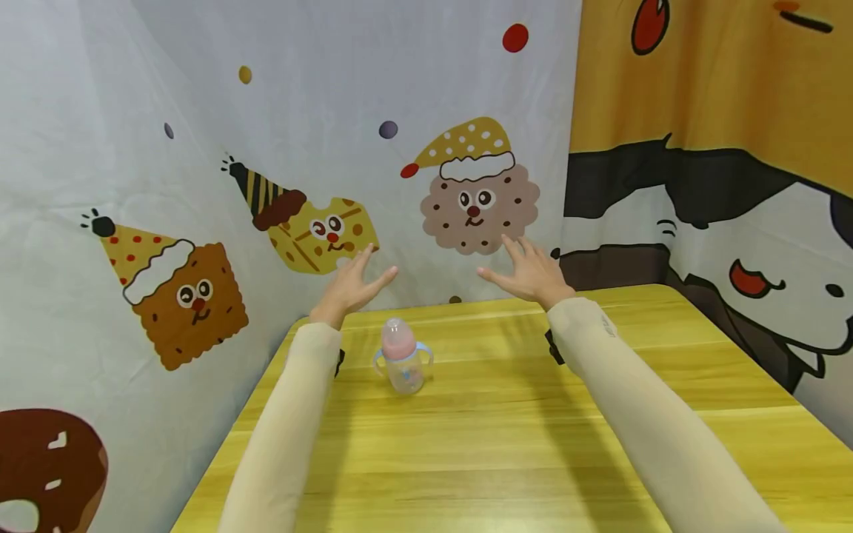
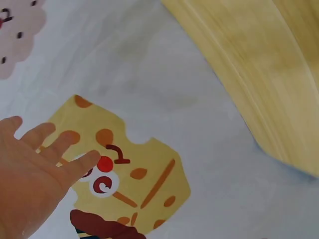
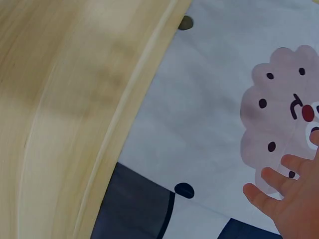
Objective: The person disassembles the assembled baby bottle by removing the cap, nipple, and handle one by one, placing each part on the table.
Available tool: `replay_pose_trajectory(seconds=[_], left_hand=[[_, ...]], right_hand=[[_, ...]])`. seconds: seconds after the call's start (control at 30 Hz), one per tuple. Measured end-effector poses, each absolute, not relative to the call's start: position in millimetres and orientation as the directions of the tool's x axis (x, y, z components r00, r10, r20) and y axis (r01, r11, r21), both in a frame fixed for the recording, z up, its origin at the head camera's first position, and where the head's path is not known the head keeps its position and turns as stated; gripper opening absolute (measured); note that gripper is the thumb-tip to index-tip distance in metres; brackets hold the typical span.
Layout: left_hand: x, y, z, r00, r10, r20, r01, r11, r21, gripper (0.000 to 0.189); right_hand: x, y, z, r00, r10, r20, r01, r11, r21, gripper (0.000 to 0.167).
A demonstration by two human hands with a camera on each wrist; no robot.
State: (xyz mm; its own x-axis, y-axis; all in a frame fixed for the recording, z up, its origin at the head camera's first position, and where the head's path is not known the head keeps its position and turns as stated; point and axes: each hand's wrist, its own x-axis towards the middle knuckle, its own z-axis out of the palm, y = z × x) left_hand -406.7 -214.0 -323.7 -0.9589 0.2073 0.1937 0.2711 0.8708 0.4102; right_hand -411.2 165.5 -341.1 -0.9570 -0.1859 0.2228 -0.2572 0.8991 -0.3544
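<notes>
A baby bottle [image 1: 403, 363] with a clear cap, pink collar and two light blue handles stands upright on the wooden table, left of the middle. My left hand [image 1: 349, 287] is raised above and beyond the bottle, fingers spread and holding nothing; its palm side shows in the left wrist view [image 2: 35, 181]. To the right, my right hand [image 1: 529, 272] is held up in the same way, with straight, parted fingers and nothing in it. In the right wrist view its fingers [image 3: 264, 199] show against the curtain. Neither hand touches the bottle.
The wooden table [image 1: 493, 444] reaches back to a white curtain [image 1: 320, 44] printed with cartoon biscuits and cheese. A yellow, black and white cartoon curtain [image 1: 733, 222] hangs along the right side. Both forearms in cream sleeves extend over the table.
</notes>
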Motion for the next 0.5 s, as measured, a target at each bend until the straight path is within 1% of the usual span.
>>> replay_pose_trajectory(seconds=[0.13,0.23,0.37,0.5], left_hand=[[-399,-219,-327,-0.959,0.193,0.209,0.275,0.818,0.505,0.105],[-393,-223,-329,-0.959,0.178,0.219,0.273,0.784,0.558,0.101],[-387,-225,-332,-0.957,0.160,0.242,0.277,0.751,0.599,0.095],[-379,-220,-339,-0.954,0.156,0.257,0.286,0.733,0.617,0.090]], right_hand=[[-411,164,-344,-0.951,-0.185,0.247,-0.276,0.868,-0.413,0.111],[-409,163,-345,-0.947,-0.177,0.267,-0.285,0.848,-0.447,0.111],[-404,166,-344,-0.945,-0.162,0.285,-0.286,0.831,-0.477,0.109],[-398,169,-346,-0.945,-0.144,0.293,-0.284,0.807,-0.519,0.107]])
